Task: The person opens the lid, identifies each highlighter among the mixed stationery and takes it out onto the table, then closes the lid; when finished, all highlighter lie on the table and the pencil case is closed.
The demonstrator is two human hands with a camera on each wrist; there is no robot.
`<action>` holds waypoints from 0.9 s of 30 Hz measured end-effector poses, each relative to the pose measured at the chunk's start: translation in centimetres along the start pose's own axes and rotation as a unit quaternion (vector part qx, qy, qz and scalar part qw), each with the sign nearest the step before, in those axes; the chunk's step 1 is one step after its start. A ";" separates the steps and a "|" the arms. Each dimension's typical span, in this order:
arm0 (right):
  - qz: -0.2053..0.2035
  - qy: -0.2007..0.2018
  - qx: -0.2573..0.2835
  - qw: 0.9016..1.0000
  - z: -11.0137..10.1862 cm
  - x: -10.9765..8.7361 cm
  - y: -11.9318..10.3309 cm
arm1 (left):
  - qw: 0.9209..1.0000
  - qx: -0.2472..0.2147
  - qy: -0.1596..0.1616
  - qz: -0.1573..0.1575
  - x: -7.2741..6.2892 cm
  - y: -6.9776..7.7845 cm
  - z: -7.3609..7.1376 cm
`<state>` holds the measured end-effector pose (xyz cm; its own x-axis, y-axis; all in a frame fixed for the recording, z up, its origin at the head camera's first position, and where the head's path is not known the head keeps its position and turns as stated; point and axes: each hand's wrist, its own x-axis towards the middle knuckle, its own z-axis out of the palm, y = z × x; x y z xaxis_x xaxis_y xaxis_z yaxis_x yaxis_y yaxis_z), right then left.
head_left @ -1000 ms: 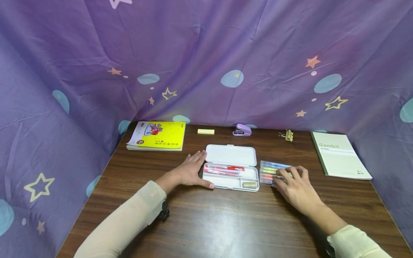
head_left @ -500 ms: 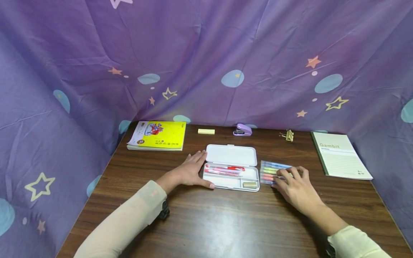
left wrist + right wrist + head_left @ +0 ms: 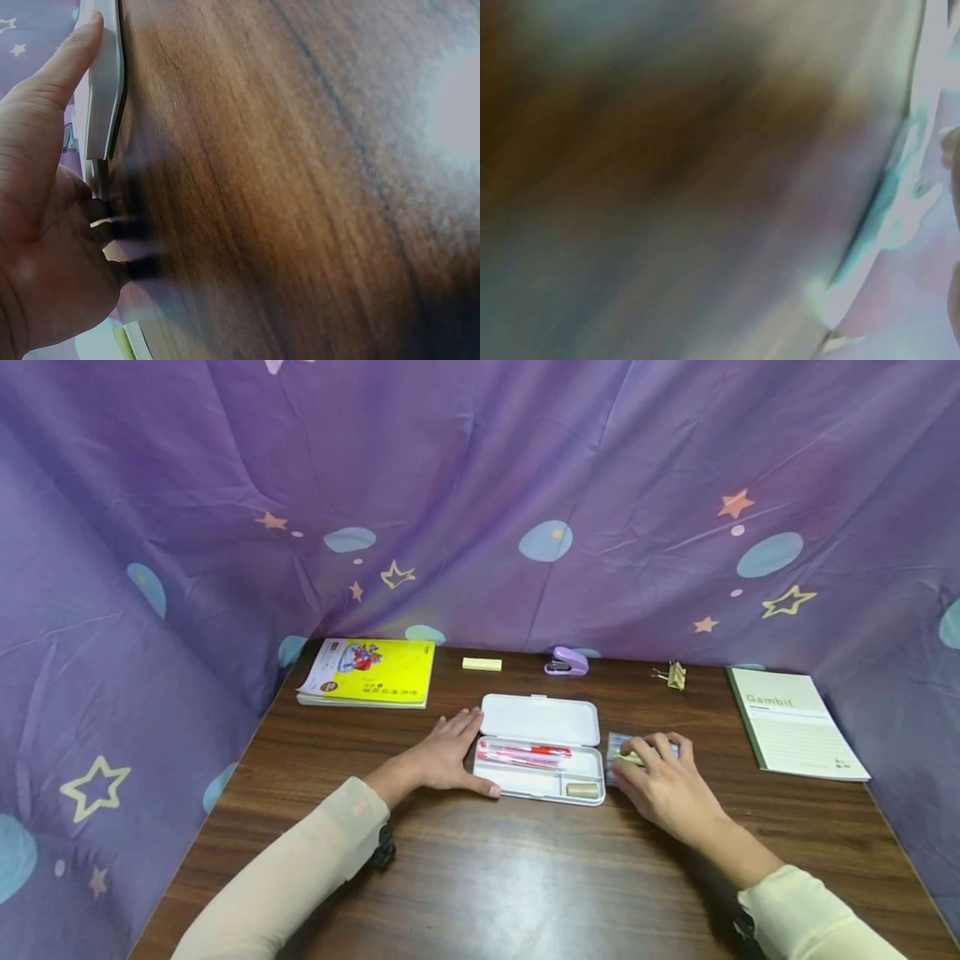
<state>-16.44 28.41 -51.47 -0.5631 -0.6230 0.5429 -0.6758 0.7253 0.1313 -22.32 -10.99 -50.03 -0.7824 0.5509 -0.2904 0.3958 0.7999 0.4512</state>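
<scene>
A white pencil case lies with its lid folded back, holding red pens and a short olive-gold cylinder. My left hand rests spread at the case's left end, thumb along the near corner; the left wrist view shows its straight thumb against the case wall. Just right of the case is a clear pack of coloured pens, mostly covered by my right hand. Between the right thumb and fingers shows a pale yellow pen. The right wrist view is blurred, with fingertips at its right edge.
Along the back of the brown table stand yellow books, a yellow sticky-note block, a purple stapler and a gold binder clip. A Gambit notebook lies at the right. Purple curtains surround the table.
My right hand has shifted slightly left and up over the pen pack, with the pale yellow pen now showing between its fingers. My left hand stays at the case.
</scene>
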 end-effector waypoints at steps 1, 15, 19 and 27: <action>0.003 -0.006 0.008 1.000 0.2 0.6 -0.2 | 1.000 0.000 0.001 0.001 0.0 0.0 0.0; 0.052 -0.081 0.070 0.993 3.5 5.6 -2.3 | 1.000 -0.001 0.000 0.001 0.2 0.0 0.3; 0.049 -0.080 0.089 0.992 3.9 6.1 -2.3 | 1.000 -0.007 0.003 0.000 0.1 0.1 0.2; 0.003 -0.053 0.110 0.993 4.7 7.0 -2.5 | 1.000 -0.013 0.002 -0.001 -0.1 0.0 0.0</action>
<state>-20.91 20.89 -51.89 -0.6066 -0.6543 0.4517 -0.7530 0.6551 -0.0623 -22.24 -11.04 -50.04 -0.7846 0.5488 -0.2886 0.3815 0.7941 0.4731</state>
